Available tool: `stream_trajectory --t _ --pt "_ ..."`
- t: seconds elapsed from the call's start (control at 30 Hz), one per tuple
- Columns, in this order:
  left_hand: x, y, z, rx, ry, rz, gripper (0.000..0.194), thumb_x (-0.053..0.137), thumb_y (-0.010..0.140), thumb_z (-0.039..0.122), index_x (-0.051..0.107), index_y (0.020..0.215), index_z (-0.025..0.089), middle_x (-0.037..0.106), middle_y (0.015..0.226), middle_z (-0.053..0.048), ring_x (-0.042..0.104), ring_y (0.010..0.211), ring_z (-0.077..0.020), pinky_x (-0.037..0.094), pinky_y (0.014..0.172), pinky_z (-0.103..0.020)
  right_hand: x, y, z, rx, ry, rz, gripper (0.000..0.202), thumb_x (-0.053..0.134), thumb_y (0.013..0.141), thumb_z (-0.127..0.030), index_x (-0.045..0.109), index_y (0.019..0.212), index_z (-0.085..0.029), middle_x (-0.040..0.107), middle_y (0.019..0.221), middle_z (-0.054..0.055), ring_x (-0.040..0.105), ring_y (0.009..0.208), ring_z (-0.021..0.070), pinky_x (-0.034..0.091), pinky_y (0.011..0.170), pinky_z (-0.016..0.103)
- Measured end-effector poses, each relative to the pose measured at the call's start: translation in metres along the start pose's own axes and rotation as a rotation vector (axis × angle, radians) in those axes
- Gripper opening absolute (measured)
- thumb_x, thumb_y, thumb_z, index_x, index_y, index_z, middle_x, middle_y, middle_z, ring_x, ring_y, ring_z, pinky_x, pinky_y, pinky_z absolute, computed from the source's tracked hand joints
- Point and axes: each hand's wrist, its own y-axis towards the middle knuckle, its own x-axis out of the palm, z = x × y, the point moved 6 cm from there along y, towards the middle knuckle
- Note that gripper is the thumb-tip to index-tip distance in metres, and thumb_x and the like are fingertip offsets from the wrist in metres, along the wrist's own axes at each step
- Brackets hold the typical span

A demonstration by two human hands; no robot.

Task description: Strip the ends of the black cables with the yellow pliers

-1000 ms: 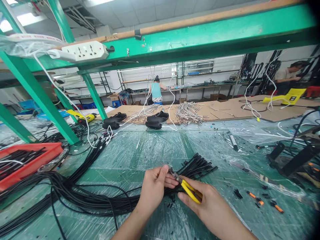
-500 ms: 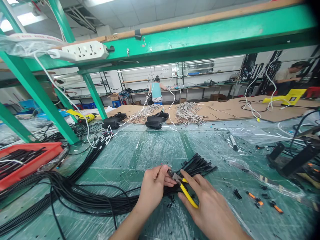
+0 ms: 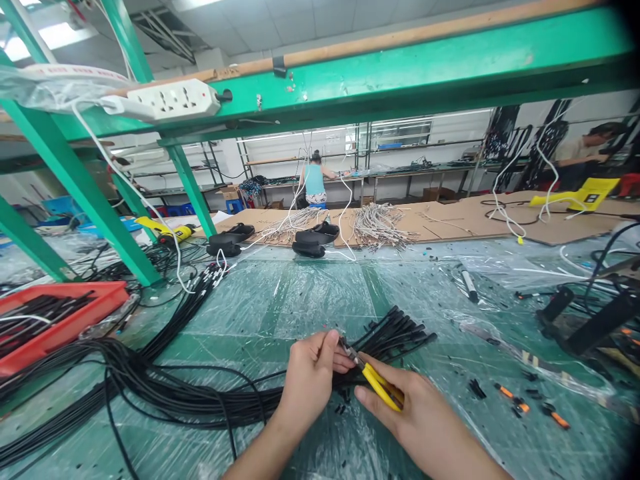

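Note:
My left hand (image 3: 313, 373) is closed in a pinch, thumb against fingers, at the jaws of a pair of cutting pliers (image 3: 379, 385). What it pinches is small and mostly hidden, likely the end of a black cable. The pliers have yellow handles, and my right hand (image 3: 417, 413) is wrapped round them with the handles squeezed close together. A thick bundle of black cables (image 3: 200, 400) runs from the left beneath my left hand. Their black ends (image 3: 400, 330) fan out just beyond my hands. Small black offcuts (image 3: 343, 403) lie below the pliers.
At the left stands a red tray (image 3: 107, 297) of black pieces. Black-and-orange pieces (image 3: 513, 399) and a black stand (image 3: 575, 323) are on the right. Cardboard (image 3: 440, 223) with grey cables (image 3: 380, 223) lies behind. A green beam (image 3: 400, 73) crosses overhead. Two people sit in the background.
My right hand has squeezed the pliers' handles together, its fingers curling in. My left hand stays nearly in place, and the view has shifted slightly.

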Motion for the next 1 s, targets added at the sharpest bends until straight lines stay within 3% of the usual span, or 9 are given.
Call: stream_trajectory --t 0.07,0.13,0.23,0.37,0.53,0.63,0.83,0.9,1.0 --pt "0.000 0.000 0.000 -0.002 -0.011 -0.006 0.040 0.055 0.086 0.048 0.064 0.072 0.011 0.070 0.060 -0.008 0.069 0.055 -0.0175 0.057 0.056 -0.025 0.002 0.001 -0.005 0.012 0.199 -0.090 0.036 0.051 0.087 -0.047 0.063 0.115 -0.027 0.068 0.093 0.001 0.063 0.085 0.0190 0.049 0.078 0.029" --pt "0.000 0.001 0.001 -0.005 -0.022 -0.012 0.041 0.054 0.086 0.047 0.064 0.072 0.010 0.071 0.062 -0.008 0.068 0.055 -0.0172 0.057 0.055 -0.024 0.006 0.001 -0.002 0.125 0.331 -0.177 0.040 0.049 0.086 -0.054 0.066 0.102 -0.022 0.061 0.073 -0.001 0.056 0.060 0.0134 0.047 0.054 0.023" --pt "0.000 0.003 0.000 -0.008 -0.034 -0.016 0.042 0.054 0.086 0.048 0.064 0.071 0.010 0.071 0.063 -0.009 0.068 0.055 -0.0173 0.056 0.054 -0.025 0.012 0.000 0.003 0.193 0.346 -0.211 0.046 0.046 0.086 -0.058 0.065 0.100 -0.019 0.050 0.061 -0.003 0.043 0.044 0.0095 0.037 0.039 0.020" --pt "-0.001 0.004 -0.002 -0.008 -0.028 0.007 0.042 0.056 0.084 0.051 0.062 0.070 0.012 0.067 0.056 -0.005 0.068 0.052 -0.0178 0.056 0.053 -0.025 0.004 -0.002 0.005 0.002 -0.115 0.103 0.044 0.050 0.087 -0.047 0.057 0.125 -0.026 0.063 0.089 0.004 0.062 0.079 0.0209 0.050 0.070 0.030" --pt "0.000 0.003 0.000 0.005 -0.011 -0.001 0.043 0.056 0.084 0.052 0.061 0.069 0.012 0.066 0.059 -0.006 0.068 0.053 -0.0185 0.056 0.053 -0.026 0.002 -0.007 0.011 -0.068 -0.507 0.335 0.052 0.047 0.089 -0.042 0.044 0.139 -0.027 0.061 0.102 0.008 0.061 0.095 0.0268 0.051 0.077 0.039" --pt "0.001 0.001 0.001 0.015 -0.003 -0.023 0.044 0.056 0.083 0.052 0.061 0.067 0.012 0.067 0.061 -0.007 0.068 0.054 -0.0189 0.056 0.054 -0.027 0.002 -0.004 0.016 -0.039 -0.424 0.251 0.050 0.047 0.089 -0.043 0.048 0.136 -0.026 0.063 0.105 0.009 0.063 0.093 0.0265 0.051 0.078 0.039" --pt "0.001 0.002 -0.001 0.021 -0.008 -0.035 0.041 0.053 0.086 0.049 0.063 0.070 0.012 0.068 0.062 -0.007 0.068 0.057 -0.0185 0.057 0.057 -0.027 0.004 0.003 -0.001 -0.016 0.176 -0.096 0.040 0.049 0.089 -0.047 0.059 0.122 -0.027 0.066 0.105 0.003 0.060 0.104 0.0219 0.044 0.093 0.033" --pt "0.001 0.002 -0.002 0.019 -0.020 -0.039 0.041 0.052 0.087 0.048 0.063 0.072 0.012 0.068 0.062 -0.007 0.068 0.057 -0.0181 0.057 0.057 -0.027 0.005 0.003 -0.002 0.052 0.257 -0.146 0.039 0.052 0.085 -0.053 0.064 0.110 -0.026 0.065 0.086 0.001 0.063 0.078 0.0182 0.051 0.072 0.028" --pt "0.001 0.002 0.000 0.020 -0.039 -0.049 0.040 0.052 0.087 0.048 0.065 0.079 0.011 0.070 0.066 -0.008 0.068 0.058 -0.0178 0.057 0.058 -0.027 0.013 0.001 0.005 0.210 0.378 -0.218 0.043 0.052 0.081 -0.062 0.062 0.082 -0.020 0.048 0.063 -0.004 0.042 0.042 0.0074 0.035 0.038 0.020"
